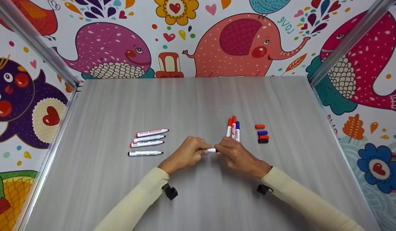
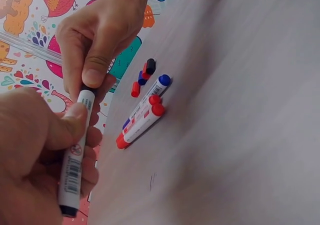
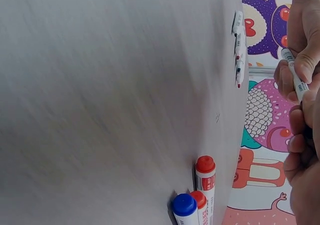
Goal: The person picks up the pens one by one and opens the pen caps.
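My left hand (image 1: 186,153) grips the barrel of a white whiteboard marker (image 2: 72,167), its thumb along the side. A dark end plug shows at the marker's lower end in the left wrist view. At the other end, the fingers of my right hand (image 1: 238,155) pinch the black cap (image 1: 216,149), mostly hidden by the fingertips. Both hands meet over the middle of the table. Just beyond the right hand lie two red markers (image 2: 145,122) and a blue marker (image 2: 157,89), side by side with their caps on.
Several uncapped white markers (image 1: 148,138) lie in a rough column left of the hands, tips pointing right. To the right sit loose caps: an orange-red cap (image 1: 260,126), a blue cap (image 1: 262,132), another red one, and a black cap (image 1: 263,141). Patterned walls (image 1: 172,38) border the grey table (image 1: 121,102).
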The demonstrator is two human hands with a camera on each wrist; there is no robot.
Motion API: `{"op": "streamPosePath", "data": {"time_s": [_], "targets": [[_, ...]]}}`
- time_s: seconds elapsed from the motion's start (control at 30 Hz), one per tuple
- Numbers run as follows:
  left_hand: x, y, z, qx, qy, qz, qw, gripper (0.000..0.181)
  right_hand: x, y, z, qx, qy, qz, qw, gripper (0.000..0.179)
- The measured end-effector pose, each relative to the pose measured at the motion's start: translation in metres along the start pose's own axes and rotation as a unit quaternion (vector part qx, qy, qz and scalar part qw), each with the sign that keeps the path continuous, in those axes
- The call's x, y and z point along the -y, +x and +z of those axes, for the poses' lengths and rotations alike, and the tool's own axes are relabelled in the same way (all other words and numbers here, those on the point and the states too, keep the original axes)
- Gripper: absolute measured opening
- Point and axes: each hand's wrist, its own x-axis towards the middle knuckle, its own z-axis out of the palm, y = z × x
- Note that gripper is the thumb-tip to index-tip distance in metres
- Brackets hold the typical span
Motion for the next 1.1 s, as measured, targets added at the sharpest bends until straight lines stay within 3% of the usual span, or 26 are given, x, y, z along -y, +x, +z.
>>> {"op": "streamPosePath", "data": {"time_s": [0.23,0.4,0.6,0.7,0.87,1.0,1.1], "targets": [[-0.003,-0.003,-0.003,0.016,-0.021,-0.005,0.9997,0.022,0.004,0.000,-0.001,-0.012,-0.019,-0.036,0.9991,0.028],[-0.005,-0.003,-0.005,0.036,-0.028,-0.003,0.9990,0.017,0.004,-0.001,-0.004,-0.030,-0.038,-0.083,0.9954,0.031],[-0.007,-0.002,-0.009,0.059,-0.053,-0.020,0.9966,0.022,0.008,-0.002,-0.010,-0.034,-0.075,-0.121,0.9892,0.015],[-0.011,-0.001,-0.012,0.061,-0.051,-0.020,0.9967,0.022,0.011,-0.001,-0.014,-0.034,-0.091,-0.117,0.9884,0.013],[-0.020,0.001,-0.013,0.036,0.010,0.020,0.9991,0.015,0.015,0.000,-0.018,-0.044,-0.092,-0.078,0.9917,0.024],[-0.024,0.003,-0.012,0.014,0.061,0.042,0.9971,0.015,0.017,0.001,-0.020,-0.049,-0.066,-0.043,0.9957,0.025],[-0.025,0.005,-0.010,0.014,0.081,0.046,0.9955,0.017,0.019,0.001,-0.022,-0.041,-0.035,-0.016,0.9984,0.020]]}}
